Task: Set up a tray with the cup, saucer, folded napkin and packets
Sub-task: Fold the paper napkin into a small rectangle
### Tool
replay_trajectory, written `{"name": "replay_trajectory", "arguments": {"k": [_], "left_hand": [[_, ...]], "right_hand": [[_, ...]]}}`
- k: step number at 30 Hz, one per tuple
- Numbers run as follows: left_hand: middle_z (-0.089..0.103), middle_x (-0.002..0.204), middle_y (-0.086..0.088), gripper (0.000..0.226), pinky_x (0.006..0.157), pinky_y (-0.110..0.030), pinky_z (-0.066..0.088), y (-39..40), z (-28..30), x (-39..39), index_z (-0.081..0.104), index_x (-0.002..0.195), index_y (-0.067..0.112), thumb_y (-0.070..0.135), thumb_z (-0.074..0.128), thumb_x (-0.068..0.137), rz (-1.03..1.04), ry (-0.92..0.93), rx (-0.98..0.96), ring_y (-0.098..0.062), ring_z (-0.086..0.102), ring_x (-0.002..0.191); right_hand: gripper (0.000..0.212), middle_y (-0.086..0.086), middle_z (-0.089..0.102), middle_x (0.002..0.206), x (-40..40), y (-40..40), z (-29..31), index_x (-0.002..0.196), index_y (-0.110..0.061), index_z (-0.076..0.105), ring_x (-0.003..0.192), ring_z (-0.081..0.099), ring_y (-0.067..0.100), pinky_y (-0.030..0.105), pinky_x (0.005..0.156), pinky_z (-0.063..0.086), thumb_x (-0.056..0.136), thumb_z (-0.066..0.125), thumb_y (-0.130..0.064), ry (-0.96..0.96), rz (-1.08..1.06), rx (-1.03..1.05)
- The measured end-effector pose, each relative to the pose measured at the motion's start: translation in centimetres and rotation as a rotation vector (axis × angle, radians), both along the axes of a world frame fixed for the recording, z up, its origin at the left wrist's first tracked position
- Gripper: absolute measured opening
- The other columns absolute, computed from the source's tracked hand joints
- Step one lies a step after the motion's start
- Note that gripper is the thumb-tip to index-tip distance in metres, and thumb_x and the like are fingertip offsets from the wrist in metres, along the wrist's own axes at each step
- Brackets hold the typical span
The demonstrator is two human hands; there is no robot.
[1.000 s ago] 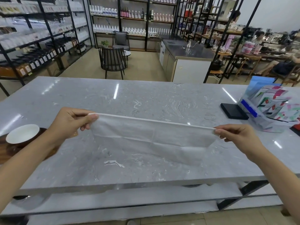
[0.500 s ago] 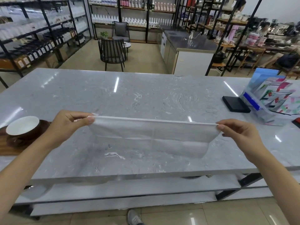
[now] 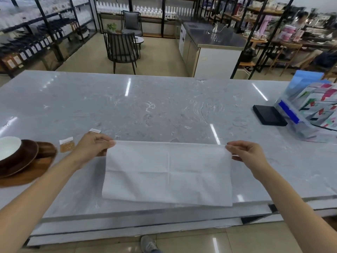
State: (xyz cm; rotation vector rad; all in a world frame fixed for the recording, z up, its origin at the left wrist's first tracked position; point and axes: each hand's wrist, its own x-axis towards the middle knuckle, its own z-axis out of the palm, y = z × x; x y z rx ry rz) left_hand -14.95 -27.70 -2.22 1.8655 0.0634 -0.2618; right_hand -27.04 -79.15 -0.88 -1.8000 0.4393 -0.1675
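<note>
From the head view, your left hand (image 3: 93, 147) pinches the far left corner of the white napkin (image 3: 167, 172) and your right hand (image 3: 245, 156) pinches the far right corner; each grip is closed on the cloth, thumb against curled fingers; the napkin's near part lies on the grey marble tabletop (image 3: 164, 110), close to its near edge, with its crease lines showing. At the far left a wooden tray (image 3: 27, 176) sits on the tabletop and carries a dark brown saucer (image 3: 20, 159); a white cup (image 3: 8, 147) stands on that saucer, partly cut by the frame edge. Just beside the tray lies a packet (image 3: 67, 146) with brown contents, and a second packet (image 3: 95, 130) lies beyond your left hand; both are on the tabletop, outside the tray. At the right, a clear plastic bag (image 3: 310, 114) holds colourful printed sachets; a flat black box (image 3: 269, 115) lies touching or just beside it.
</note>
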Motion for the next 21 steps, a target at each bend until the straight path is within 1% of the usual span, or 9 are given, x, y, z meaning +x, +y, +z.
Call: {"name": "replay_trajectory", "arguments": {"k": [1, 3, 5, 7, 10, 13, 16, 18, 21], "left_hand": [[0.075, 0.085, -0.018, 0.003, 0.066, -0.028, 0.061, -0.5, -0.9, 1.1, 0.078, 0.086, 0.009, 0.008, 0.08, 0.084, 0.005, 0.011, 0.031, -0.021, 0.067, 0.072], [0.073, 0.078, -0.016, 0.012, 0.066, -0.03, 0.056, -1.3, -2.6, 3.3, 0.079, 0.074, 0.014, 0.006, 0.08, 0.083, 0.014, 0.029, 0.117, -0.018, 0.065, 0.065], [0.075, 0.073, -0.013, 0.013, 0.062, -0.029, 0.055, -1.9, -4.0, 5.6, 0.08, 0.073, 0.016, 0.008, 0.08, 0.083, 0.001, 0.06, 0.201, -0.015, 0.066, 0.061], [0.076, 0.073, -0.011, 0.005, 0.061, -0.029, 0.056, -2.3, -5.0, 7.7, 0.08, 0.079, 0.012, 0.01, 0.08, 0.083, -0.026, 0.075, 0.276, -0.018, 0.068, 0.063], [0.076, 0.069, -0.006, 0.008, 0.062, -0.031, 0.057, -2.8, -6.0, 10.0, 0.079, 0.074, 0.016, 0.012, 0.08, 0.081, -0.045, 0.09, 0.397, -0.022, 0.07, 0.063], [0.074, 0.064, -0.012, 0.008, 0.06, -0.031, 0.056, -3.1, -6.7, 11.0, 0.076, 0.074, 0.011, 0.009, 0.078, 0.082, -0.01, 0.147, 0.379, -0.024, 0.067, 0.059], [0.069, 0.063, -0.018, 0.008, 0.055, -0.03, 0.053, -3.0, -7.1, 11.8, 0.069, 0.078, 0.005, 0.005, 0.078, 0.079, 0.016, 0.183, 0.372, -0.023, 0.063, 0.053], [0.067, 0.063, -0.013, 0.015, 0.055, -0.03, 0.049, -3.0, -7.0, 12.3, 0.065, 0.08, 0.007, 0.007, 0.08, 0.077, 0.003, 0.213, 0.407, -0.023, 0.06, 0.052], [0.067, 0.07, -0.003, 0.022, 0.063, -0.032, 0.048, -3.0, -6.1, 13.1, 0.067, 0.077, 0.013, 0.021, 0.087, 0.072, -0.061, 0.188, 0.608, -0.023, 0.061, 0.065]], "right_hand": [[0.012, 0.011, 0.08, 0.086, 1.2, -0.1, -0.9, 0.093, -0.012, 0.08, 0.081, 0.075, 0.02, 0.029, 0.073, 0.064, 0.083, 0.084, -0.016, 0.035, -0.009, -0.022], [0.008, 0.008, 0.078, 0.081, 3.4, -0.3, -2.5, 0.09, -0.012, 0.08, 0.077, 0.071, 0.018, 0.024, 0.067, 0.062, 0.084, 0.083, -0.015, 0.094, -0.018, -0.062], [0.006, 0.008, 0.078, 0.082, 5.7, -0.6, -3.7, 0.088, -0.013, 0.08, 0.073, 0.069, 0.016, 0.022, 0.063, 0.059, 0.084, 0.083, -0.015, 0.143, -0.028, -0.091], [0.004, 0.005, 0.077, 0.078, 7.9, -1.0, -4.8, 0.085, -0.014, 0.081, 0.072, 0.068, 0.017, 0.025, 0.064, 0.057, 0.083, 0.084, -0.014, 0.187, -0.025, -0.131], [0.005, -0.002, 0.077, 0.069, 10.7, -1.3, -6.1, 0.079, -0.02, 0.082, 0.067, 0.068, 0.019, 0.033, 0.072, 0.06, 0.081, 0.085, -0.016, 0.261, 0.012, -0.246], [0.01, -0.007, 0.077, 0.065, 12.2, -1.1, -7.0, 0.073, -0.028, 0.082, 0.06, 0.072, 0.013, 0.029, 0.068, 0.059, 0.08, 0.085, -0.022, 0.331, 0.04, -0.324], [0.014, -0.005, 0.075, 0.061, 13.1, -0.9, -7.6, 0.07, -0.034, 0.08, 0.051, 0.068, 0.009, 0.026, 0.06, 0.055, 0.077, 0.086, -0.024, 0.356, 0.023, -0.324], [0.017, -0.006, 0.073, 0.057, 13.5, -0.8, -7.7, 0.07, -0.037, 0.078, 0.052, 0.066, 0.012, 0.026, 0.059, 0.054, 0.075, 0.087, -0.023, 0.371, 0.003, -0.333], [0.013, -0.011, 0.073, 0.06, 13.8, -0.8, -7.3, 0.071, -0.032, 0.078, 0.067, 0.071, 0.019, 0.022, 0.059, 0.05, 0.072, 0.089, -0.026, 0.414, -0.041, -0.328]]}}
